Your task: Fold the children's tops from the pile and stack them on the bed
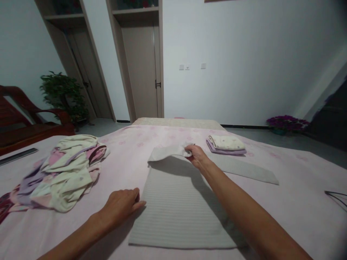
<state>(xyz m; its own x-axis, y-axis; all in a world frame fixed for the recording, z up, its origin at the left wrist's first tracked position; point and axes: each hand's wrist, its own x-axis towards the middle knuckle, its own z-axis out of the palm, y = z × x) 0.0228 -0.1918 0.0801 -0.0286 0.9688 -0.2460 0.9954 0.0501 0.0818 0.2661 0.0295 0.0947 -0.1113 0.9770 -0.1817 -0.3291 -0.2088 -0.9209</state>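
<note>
Grey-striped, the garment [176,209] lies at the frame's lower centre, long axis running away from you, its raised far edge gripped in your right hand [195,154], while your left hand [123,203], relaxed with thumb apart and empty, sits by its left side.

My feed is moderately dim and cool, with soft, even light on the white wall [238,47]. That light comes from out of frame, probably overhead and ahead, since the right arm [235,193] throws a broad, soft-edged shadow back across the striped cloth [173,209] and another lies below the left hand [121,205]. Wide-angle stretch makes the left door [82,65] lean, the right corners darken, and I get the purple flowers [287,122] only softly.
</note>
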